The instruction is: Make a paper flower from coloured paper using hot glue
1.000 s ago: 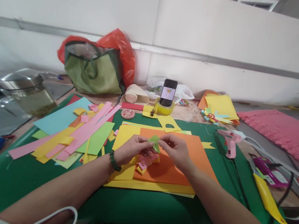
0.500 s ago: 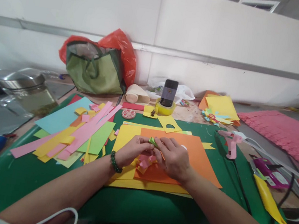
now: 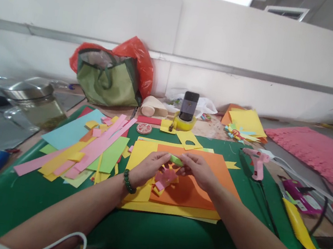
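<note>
The left hand (image 3: 148, 167) pinches the green paper (image 3: 175, 160) at its nine-o'clock end, the right hand (image 3: 198, 171) apparently at three. Pink paper (image 3: 164, 178) lies toward six o'clock.

room on green mat (image 3: 164, 234) before stacked sheets (image 3: 198, 194), forearms (image 3: 86, 208) flanking it, paper strips (image 3: 102, 146) left, glue gun (image 3: 258, 162) right

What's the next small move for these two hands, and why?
I'd probably press the green paper piece more firmly along its bend: the left hand and right hand pinch it from opposite sides, and it looks curled or folded rather than flat. The view is too small to judge the crease.
</note>
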Tool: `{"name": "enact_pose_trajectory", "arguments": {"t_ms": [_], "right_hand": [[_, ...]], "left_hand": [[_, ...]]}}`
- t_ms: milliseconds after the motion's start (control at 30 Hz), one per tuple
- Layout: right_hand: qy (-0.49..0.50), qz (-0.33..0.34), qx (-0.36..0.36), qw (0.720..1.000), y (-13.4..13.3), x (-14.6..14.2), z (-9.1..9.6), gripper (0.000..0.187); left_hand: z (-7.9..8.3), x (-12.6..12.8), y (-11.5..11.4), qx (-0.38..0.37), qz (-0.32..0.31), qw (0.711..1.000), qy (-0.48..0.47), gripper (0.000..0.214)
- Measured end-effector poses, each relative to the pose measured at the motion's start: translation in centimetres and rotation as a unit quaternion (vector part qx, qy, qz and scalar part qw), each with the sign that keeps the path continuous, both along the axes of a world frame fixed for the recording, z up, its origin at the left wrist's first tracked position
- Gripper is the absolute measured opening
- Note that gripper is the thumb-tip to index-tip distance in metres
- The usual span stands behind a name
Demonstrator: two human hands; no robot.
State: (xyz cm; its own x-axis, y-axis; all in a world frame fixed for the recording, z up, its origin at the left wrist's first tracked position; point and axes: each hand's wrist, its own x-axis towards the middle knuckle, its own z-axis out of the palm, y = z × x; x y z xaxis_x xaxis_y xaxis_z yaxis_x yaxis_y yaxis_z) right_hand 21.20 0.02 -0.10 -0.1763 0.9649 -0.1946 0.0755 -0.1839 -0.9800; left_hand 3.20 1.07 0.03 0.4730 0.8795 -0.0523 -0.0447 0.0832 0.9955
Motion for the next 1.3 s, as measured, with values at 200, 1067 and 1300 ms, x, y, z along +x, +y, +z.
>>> {"name": "enact_pose_trajectory", "arguments": {"t_ms": [200,1067,1300], "right_hand": [[0.008,0.003,-0.035,0.999,-0.19,-0.43,0.37,0.051],[-0.047,0.013,0.035,0.998,-0.51,-0.43,0.18,0.032],[-0.045,0.001,0.026,0.999,-0.10,-0.20,0.25,0.044]], "left_hand": [[-0.19,0.15,0.28,-0.008,-0.004,1.000,-0.011,0.043],[-0.10,-0.10,0.36,-0.023,0.001,0.998,0.054,0.032],[0.49,-0.20,0.13,-0.050,-0.069,0.991,0.099,0.032]]}}
